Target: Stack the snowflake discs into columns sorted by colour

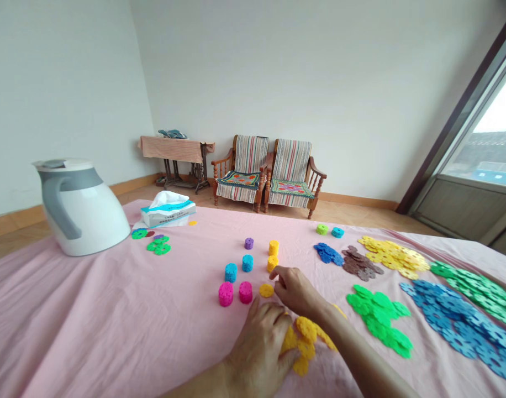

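My left hand [261, 337] lies palm down at the near edge of a loose heap of yellow flower-shaped discs [306, 334], its thumb apart from the fingers. Just beyond its fingertips is a low yellow disc [266, 290] on the cloth. My right hand [296, 288] is closed, fingers curled, beside the nearer yellow stack [272, 263]; its thumb and whatever it may grip are hidden. Another yellow stack [273, 247] stands behind. To the left are two magenta stacks [245, 292], two light-blue stacks [247, 263] and a purple one [248, 243].
Loose piles of bright green [379, 318], blue [464, 326], brown [360, 263] and yellow discs [396, 255] spread at the right. A lime stack [322, 229] stands farther back. A white jug [85, 210] and tissue box [169, 212] are at the left on the pink cloth [153, 320].
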`<state>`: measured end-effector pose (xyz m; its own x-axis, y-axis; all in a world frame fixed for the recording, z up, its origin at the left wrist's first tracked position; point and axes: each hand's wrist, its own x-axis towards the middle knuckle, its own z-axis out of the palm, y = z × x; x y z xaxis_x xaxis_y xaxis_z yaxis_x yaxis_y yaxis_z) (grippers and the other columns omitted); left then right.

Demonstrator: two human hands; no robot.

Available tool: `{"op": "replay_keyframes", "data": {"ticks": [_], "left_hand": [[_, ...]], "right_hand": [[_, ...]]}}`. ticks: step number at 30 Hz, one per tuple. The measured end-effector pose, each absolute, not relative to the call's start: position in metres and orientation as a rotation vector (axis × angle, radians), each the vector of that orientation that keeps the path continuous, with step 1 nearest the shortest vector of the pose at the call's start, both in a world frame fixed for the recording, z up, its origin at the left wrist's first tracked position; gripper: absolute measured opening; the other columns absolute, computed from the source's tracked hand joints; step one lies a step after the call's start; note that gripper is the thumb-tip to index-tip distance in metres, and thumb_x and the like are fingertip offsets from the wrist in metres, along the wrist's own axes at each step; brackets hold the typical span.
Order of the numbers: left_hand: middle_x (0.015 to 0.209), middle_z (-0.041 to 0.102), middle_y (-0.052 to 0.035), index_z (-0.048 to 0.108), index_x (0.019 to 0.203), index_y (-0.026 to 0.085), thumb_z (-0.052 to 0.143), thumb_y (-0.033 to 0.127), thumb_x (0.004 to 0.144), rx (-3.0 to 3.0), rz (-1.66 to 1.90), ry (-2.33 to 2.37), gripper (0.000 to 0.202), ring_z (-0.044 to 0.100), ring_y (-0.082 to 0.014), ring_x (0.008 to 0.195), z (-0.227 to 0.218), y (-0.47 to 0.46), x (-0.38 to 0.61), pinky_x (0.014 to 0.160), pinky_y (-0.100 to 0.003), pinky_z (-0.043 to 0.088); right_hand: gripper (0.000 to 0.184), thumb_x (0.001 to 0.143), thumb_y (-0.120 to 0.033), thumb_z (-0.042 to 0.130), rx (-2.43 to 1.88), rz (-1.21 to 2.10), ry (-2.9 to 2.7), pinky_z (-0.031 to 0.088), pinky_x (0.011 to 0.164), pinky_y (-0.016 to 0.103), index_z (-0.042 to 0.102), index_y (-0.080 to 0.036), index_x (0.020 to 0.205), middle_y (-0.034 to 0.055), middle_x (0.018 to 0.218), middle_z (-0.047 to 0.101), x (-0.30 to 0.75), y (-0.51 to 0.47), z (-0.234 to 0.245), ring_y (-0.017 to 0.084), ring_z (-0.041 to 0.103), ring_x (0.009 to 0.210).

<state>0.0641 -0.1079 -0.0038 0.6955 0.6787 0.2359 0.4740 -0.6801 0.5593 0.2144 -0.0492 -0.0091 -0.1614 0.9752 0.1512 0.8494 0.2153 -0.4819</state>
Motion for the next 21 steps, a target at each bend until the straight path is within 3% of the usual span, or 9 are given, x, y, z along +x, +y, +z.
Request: {"op": "replay_keyframes", "data": {"ticks": [8, 21], "left_hand": [[0.107, 0.057, -0.006, 0.057, 0.105, 0.019, 0.057, 0.029, 0.082, 2.417, 0.639, 0.871, 0.024, 0.045, -0.0254, 0.108, -0.0027, -0.1049, 0.0646, 0.098, -0.04, 0.032], [0.111, 0.058, -0.0051, 0.059, 0.103, 0.02, 0.058, 0.021, 0.081, 2.385, 0.723, 0.812, 0.021, 0.046, -0.0237, 0.11, -0.0009, -0.1011, 0.0661, 0.098, -0.038, 0.034]], "right_hand": [[0.025, 0.068, -0.01, 0.044, -1.736, 0.379, -2.053, 0.034, 0.057, 0.021, 0.067, -0.016, 0.076, 0.0025, 0.062, 0.062, 0.216, -0.0497, -0.0074, 0.012, 0.054, 0.058], [0.026, 0.068, -0.01, 0.043, -1.706, 0.418, -2.056, 0.033, 0.054, 0.02, 0.068, -0.016, 0.073, 0.0026, 0.061, 0.063, 0.2146, -0.049, -0.0081, 0.011, 0.052, 0.055]]}}
